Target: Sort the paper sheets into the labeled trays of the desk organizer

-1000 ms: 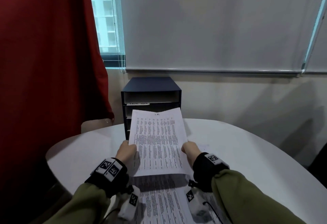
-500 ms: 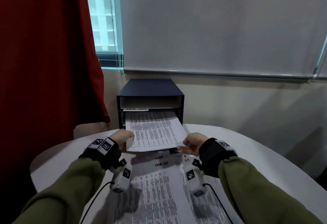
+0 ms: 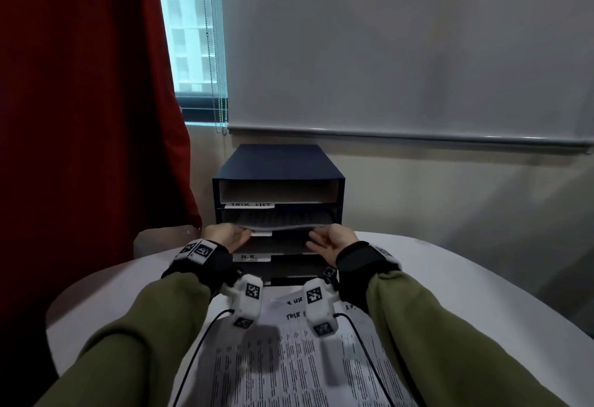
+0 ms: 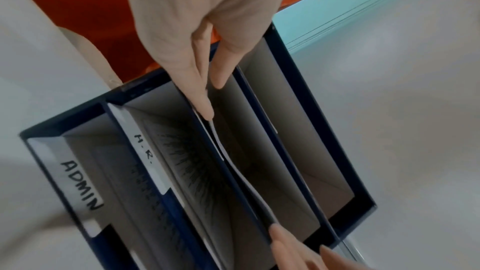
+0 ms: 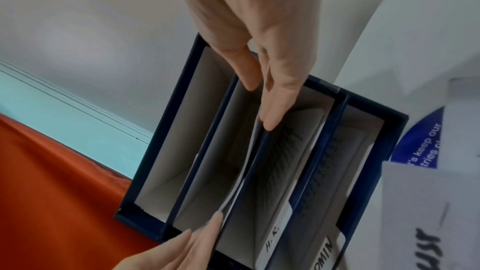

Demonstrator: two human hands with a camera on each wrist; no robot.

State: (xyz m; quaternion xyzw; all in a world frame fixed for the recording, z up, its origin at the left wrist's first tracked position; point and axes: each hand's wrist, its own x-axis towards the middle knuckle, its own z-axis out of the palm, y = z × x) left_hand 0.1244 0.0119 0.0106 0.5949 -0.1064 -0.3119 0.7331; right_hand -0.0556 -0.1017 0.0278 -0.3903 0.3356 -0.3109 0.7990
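Since half a second ago the sheet (image 3: 283, 226) has slid almost wholly into the second tray of the desk organizer (image 3: 279, 162), the one beneath the "TASK LIST" label (image 3: 250, 204); only its near edge shows, bowed along the tray's front lip. Both hands have followed it forward to the organizer's face.

Around it: a red curtain (image 3: 80, 101) to the left, a lowered white blind (image 3: 401, 43) behind, and more printed sheets (image 3: 289, 358) lying on the white table (image 3: 466, 294) under the forearms. Lower trays are labelled "H.R." (image 3: 249, 257) and "ADMIN" (image 4: 80, 185); the H.R. tray already has printed paper in it.

The left hand (image 3: 226, 236) has straight fingers (image 4: 200, 98) laid against the sheet's left edge, with nothing clasped in its grip. The right hand (image 3: 332, 241) is likewise flat, fingers (image 5: 272, 110) extended at the sheet's right edge.
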